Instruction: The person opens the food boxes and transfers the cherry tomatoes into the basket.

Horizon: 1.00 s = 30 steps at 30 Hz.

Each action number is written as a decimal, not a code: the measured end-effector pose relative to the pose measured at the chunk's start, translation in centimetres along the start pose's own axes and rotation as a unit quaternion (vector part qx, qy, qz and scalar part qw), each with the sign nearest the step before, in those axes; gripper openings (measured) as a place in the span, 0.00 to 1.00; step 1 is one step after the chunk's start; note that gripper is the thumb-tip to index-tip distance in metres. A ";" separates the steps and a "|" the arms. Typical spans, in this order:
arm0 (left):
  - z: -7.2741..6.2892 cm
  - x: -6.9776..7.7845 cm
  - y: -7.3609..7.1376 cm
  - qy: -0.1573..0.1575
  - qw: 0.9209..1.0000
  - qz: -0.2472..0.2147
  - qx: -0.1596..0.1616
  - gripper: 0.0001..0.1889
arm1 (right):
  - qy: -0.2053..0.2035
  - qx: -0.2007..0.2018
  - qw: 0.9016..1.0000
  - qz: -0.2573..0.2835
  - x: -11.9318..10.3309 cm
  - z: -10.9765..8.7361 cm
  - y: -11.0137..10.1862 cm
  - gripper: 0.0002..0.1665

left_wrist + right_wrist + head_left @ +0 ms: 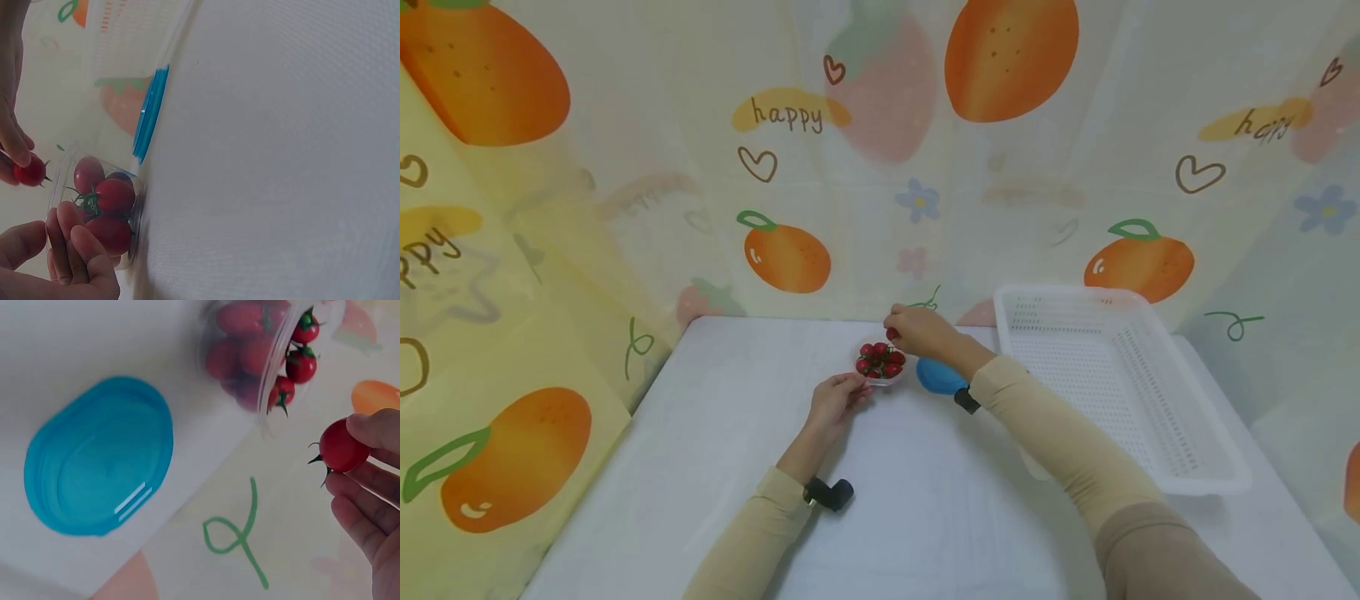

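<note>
A small clear plastic container (886, 382) full of red cherry tomatoes (115, 196) with green stems stands on the white table. My left hand (835, 402) pinches its near left rim between thumb and fingers. Just above and beyond the container, my right hand (923, 332) holds a single cherry tomato (342, 447) between thumb and fingertips. This tomato is apart from the others, its green calyx turned toward the container in the right wrist view. To the right of the container lies a blue lid (106, 456), partly beneath my right forearm in the head view.
A large white perforated plastic basket (1075, 367) stands on the right side of the table, partly behind my right arm. The white tablecloth (715, 425) meets a fruit-printed curtain (880, 200) at the back edge. Each wrist wears a small black camera (831, 494).
</note>
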<state>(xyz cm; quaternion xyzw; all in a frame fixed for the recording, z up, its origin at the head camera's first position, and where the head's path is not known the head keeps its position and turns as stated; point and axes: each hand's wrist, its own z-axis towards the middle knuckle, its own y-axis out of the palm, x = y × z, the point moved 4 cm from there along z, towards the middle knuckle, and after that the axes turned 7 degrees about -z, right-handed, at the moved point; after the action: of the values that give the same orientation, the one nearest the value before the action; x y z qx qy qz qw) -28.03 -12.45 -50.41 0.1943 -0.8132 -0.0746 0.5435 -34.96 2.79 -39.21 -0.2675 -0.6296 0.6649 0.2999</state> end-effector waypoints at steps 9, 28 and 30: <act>0.1 -0.2 -0.2 -0.003 1.000 0.004 0.000 0.15 | 0.014 0.011 1.000 -0.018 2.4 -1.0 -2.2 0.14; 0.2 -0.2 -0.1 -0.007 1.000 0.005 0.002 0.15 | 0.100 0.013 0.995 0.003 8.6 -3.4 -4.3 0.15; 0.2 -0.3 -0.1 -0.009 1.000 0.006 0.004 0.15 | 0.111 0.010 0.994 0.007 9.3 -3.8 -4.4 0.15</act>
<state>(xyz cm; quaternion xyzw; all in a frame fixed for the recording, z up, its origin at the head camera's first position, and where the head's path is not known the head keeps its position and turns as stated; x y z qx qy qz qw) -28.13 -12.44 -50.74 0.1913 -0.8197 -0.0697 0.5354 -38.23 12.31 -34.80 -0.3412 -0.5840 0.6390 0.3663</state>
